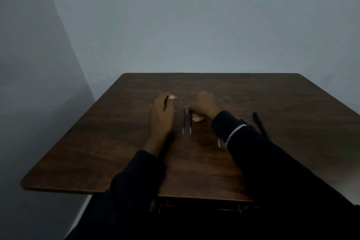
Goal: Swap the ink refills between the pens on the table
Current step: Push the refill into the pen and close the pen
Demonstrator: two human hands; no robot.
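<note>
Blue refills (183, 121) lie side by side on the worktop (253, 93), ready to swap. Right hand (204, 107) fingers pinch the right refill (190, 125); left hand (162, 115) is curled, and I cannot tell what it holds.

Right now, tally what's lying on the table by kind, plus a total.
blue refills: 3; two side by side, and a third, apparently a refill, half hidden by the right sleeve
black pen: 1
Total: 4; anything under the sleeve can't be counted.
</note>
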